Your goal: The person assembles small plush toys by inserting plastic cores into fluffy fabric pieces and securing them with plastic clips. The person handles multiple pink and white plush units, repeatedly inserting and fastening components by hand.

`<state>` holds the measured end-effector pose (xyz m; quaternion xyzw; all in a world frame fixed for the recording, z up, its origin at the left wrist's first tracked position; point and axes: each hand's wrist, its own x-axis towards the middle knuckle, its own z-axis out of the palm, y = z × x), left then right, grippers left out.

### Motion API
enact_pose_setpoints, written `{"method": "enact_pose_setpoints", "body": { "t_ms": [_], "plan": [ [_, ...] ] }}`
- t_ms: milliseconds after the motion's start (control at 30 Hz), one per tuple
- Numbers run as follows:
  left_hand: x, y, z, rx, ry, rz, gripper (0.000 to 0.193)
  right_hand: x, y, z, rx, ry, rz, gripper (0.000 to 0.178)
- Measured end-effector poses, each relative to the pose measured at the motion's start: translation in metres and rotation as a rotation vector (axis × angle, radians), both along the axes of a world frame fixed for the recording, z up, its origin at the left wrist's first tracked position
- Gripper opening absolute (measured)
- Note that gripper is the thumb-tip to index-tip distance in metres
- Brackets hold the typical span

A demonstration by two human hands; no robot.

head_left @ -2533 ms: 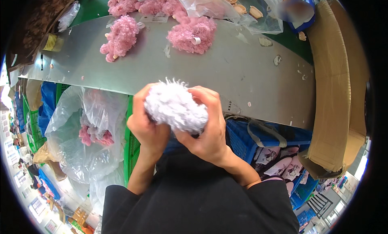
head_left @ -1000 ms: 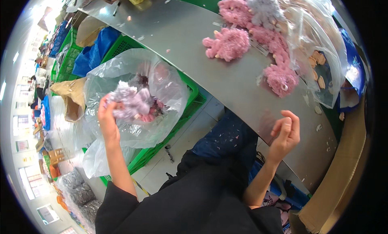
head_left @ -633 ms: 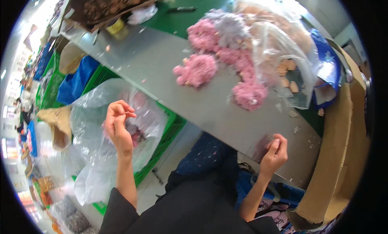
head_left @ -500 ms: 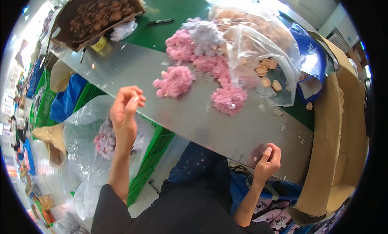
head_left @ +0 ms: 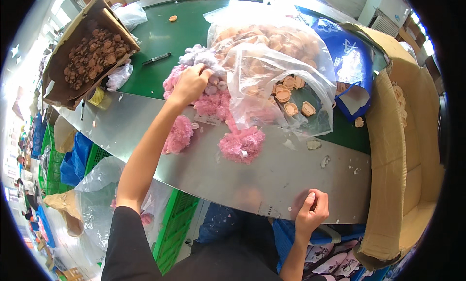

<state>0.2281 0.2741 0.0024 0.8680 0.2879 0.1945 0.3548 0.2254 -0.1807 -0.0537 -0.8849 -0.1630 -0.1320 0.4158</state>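
Observation:
My left hand (head_left: 191, 83) reaches across the table, its fingers closed on a fluffy lavender plush toy (head_left: 200, 56) at the back of a small heap. Fluffy pink plush toys (head_left: 241, 144) lie around it, one partly hidden under my left forearm. A white tag (head_left: 208, 120) shows among them. My right hand (head_left: 312, 212) hovers at the table's near edge with fingers curled and thumb pressed against them; whatever they hold, if anything, is hidden. Beside the heap, a clear plastic bag (head_left: 257, 62) holds many peach-coloured moulded pieces (head_left: 283, 93), some showing at its mouth.
A cardboard box (head_left: 124, 31) of brownish pieces stands far left, near a black pen (head_left: 157, 58). A blue bag (head_left: 357, 72) and a large open carton (head_left: 388, 184) flank the right side. Below left is a green crate (head_left: 175, 223) with plastic lining.
My left hand has moved from the table's left edge, forward and right, onto the lavender plush toy. My right hand stays curled near the edge. The view has shifted.

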Motion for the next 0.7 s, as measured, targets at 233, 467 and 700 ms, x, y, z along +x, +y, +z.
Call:
{"method": "enact_pose_setpoints", "body": {
  "t_ms": [233, 467, 700],
  "plan": [
    [0.03, 0.016, -0.016, 0.127, 0.114, 0.172, 0.05, 0.001, 0.001, 0.003, -0.053, -0.065, 0.052, 0.008],
    [-0.046, -0.027, 0.076, -0.328, -0.296, -0.068, 0.025, 0.058, 0.01, 0.055, 0.091, -0.024, 0.424, 0.012],
    [-0.15, -0.121, 0.112, -0.468, -0.522, -0.159, 0.026, 0.203, 0.129, 0.02, -0.545, -0.181, 0.493, 0.028]
  ]
}}
